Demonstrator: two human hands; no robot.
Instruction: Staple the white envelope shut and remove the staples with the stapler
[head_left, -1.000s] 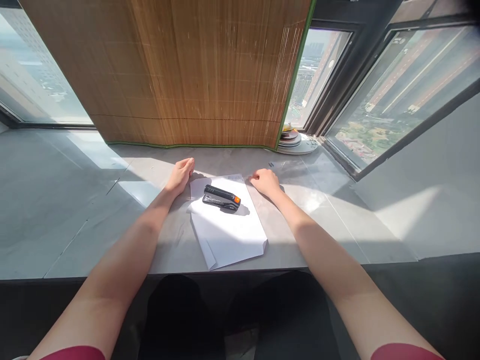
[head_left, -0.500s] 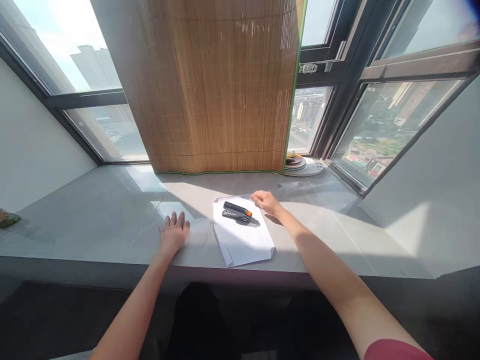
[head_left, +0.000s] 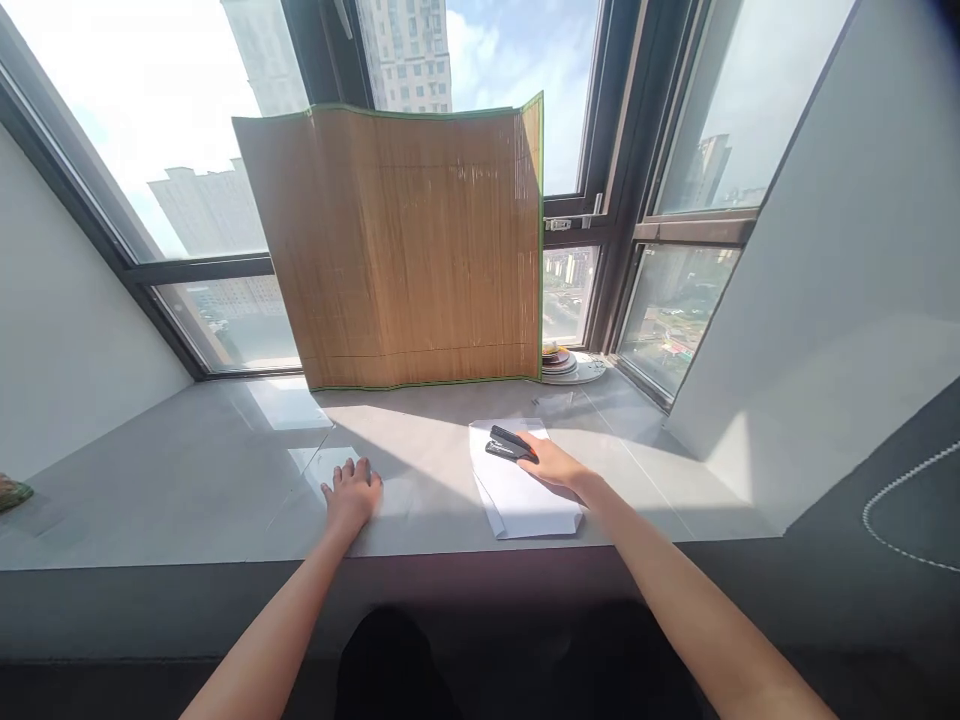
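Note:
A black stapler [head_left: 508, 444] lies on a stack of white paper [head_left: 525, 495] on the grey window ledge [head_left: 187, 490]. My right hand [head_left: 551, 463] rests on the paper with its fingers against the stapler's right end; whether it grips it I cannot tell. To the left of the paper, my left hand [head_left: 351, 492] lies flat on the ledge, fingers spread, holding nothing.
A bamboo screen [head_left: 397, 250] stands upright at the back of the ledge against the windows. A small stack of plates [head_left: 564, 364] sits to its right by the window frame. A white wall [head_left: 825, 300] slants in on the right. Something green [head_left: 9, 492] lies at the far left edge.
My view has lifted and pulled back. My right hand slid from the paper's far edge down onto the stapler. My left hand left the paper's corner a second ago and stays flat on the ledge.

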